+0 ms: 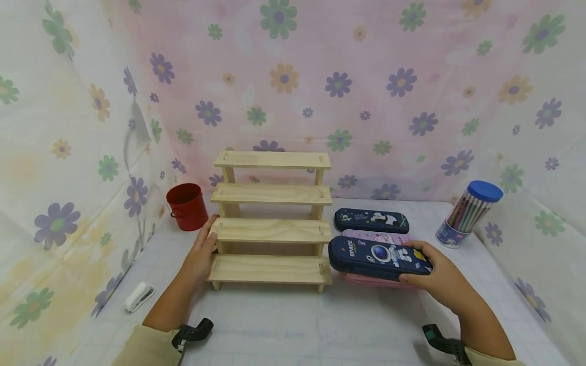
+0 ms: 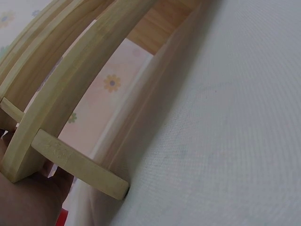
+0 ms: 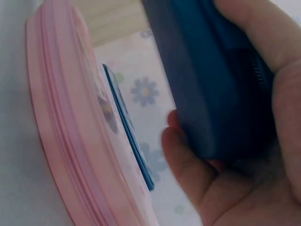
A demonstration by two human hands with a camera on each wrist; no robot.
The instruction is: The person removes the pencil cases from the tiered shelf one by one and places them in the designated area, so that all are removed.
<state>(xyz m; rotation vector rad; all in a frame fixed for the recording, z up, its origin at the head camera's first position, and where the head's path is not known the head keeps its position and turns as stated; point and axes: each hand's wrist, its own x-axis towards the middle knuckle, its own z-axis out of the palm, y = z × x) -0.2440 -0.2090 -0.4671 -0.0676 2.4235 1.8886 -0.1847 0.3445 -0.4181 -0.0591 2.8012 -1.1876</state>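
A four-step wooden display stand (image 1: 272, 231) stands in the middle of the table. My left hand (image 1: 201, 251) grips its left end at the second step from the bottom; the left wrist view shows the fingers (image 2: 60, 182) around the board's end. On the right, my right hand (image 1: 441, 279) holds a navy pencil case (image 1: 375, 258) with an astronaut print by its right end, thumb at the front edge. Under it lies a pink pencil case (image 1: 380, 281), partly hidden; the right wrist view shows a gap between the two. Another dark pencil case (image 1: 371, 220) with a panda lies behind.
A red metal bucket (image 1: 189, 211) stands left of the stand, and a white stapler (image 1: 139, 297) lies at the front left. A blue-lidded tub of pencils (image 1: 468, 213) leans at the far right. Flowered cloth walls (image 1: 302, 56) enclose the table on three sides.
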